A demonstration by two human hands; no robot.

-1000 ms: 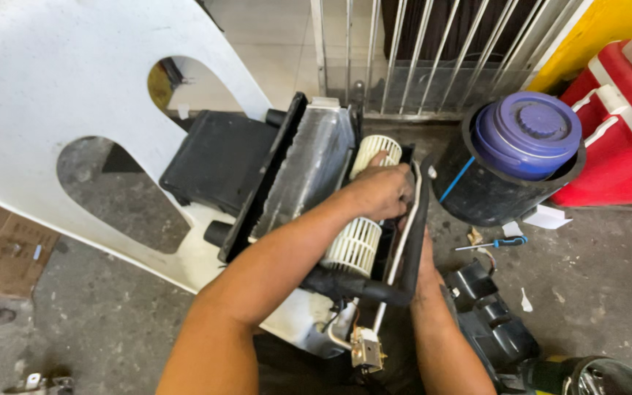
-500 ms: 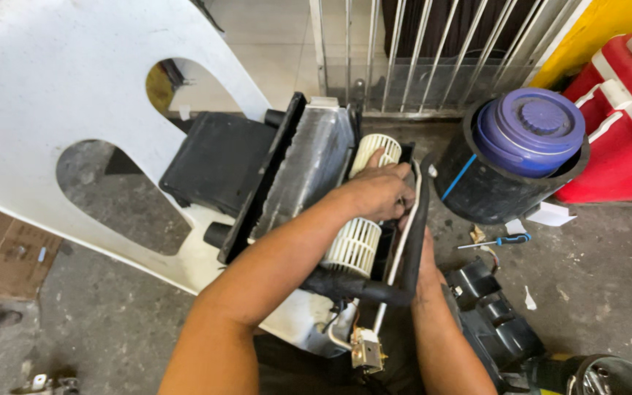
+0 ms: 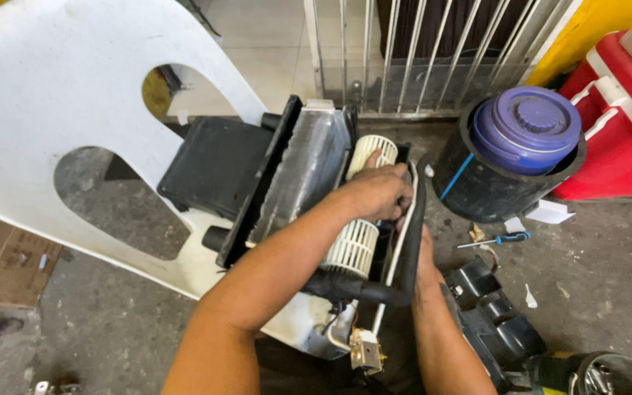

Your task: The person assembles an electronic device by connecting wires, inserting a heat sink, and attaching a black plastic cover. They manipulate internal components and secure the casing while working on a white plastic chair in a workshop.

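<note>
A black plastic blower housing [image 3: 217, 164] with a silver finned coil [image 3: 305, 175] rests on a white plastic chair [image 3: 53, 95]. Two white cylindrical fan wheels [image 3: 351, 247] sit inside it. My left hand [image 3: 376, 192] reaches across into the housing, its fingers curled down between the fan wheels; what they grasp is hidden. My right hand [image 3: 423, 249] is under the black right edge of the housing [image 3: 412, 227], mostly hidden, supporting it from outside.
A black bucket [image 3: 469, 186] holding a purple lidded container [image 3: 527, 128] stands to the right, beside a red cooler [image 3: 619, 124]. A blue-handled screwdriver [image 3: 502, 238] lies on the concrete floor. Black plastic parts [image 3: 495, 314] sit at lower right. A metal grille [image 3: 433, 44] is behind.
Almost nothing has moved; my left hand stays in the housing with only a slight shift of the fingers.
</note>
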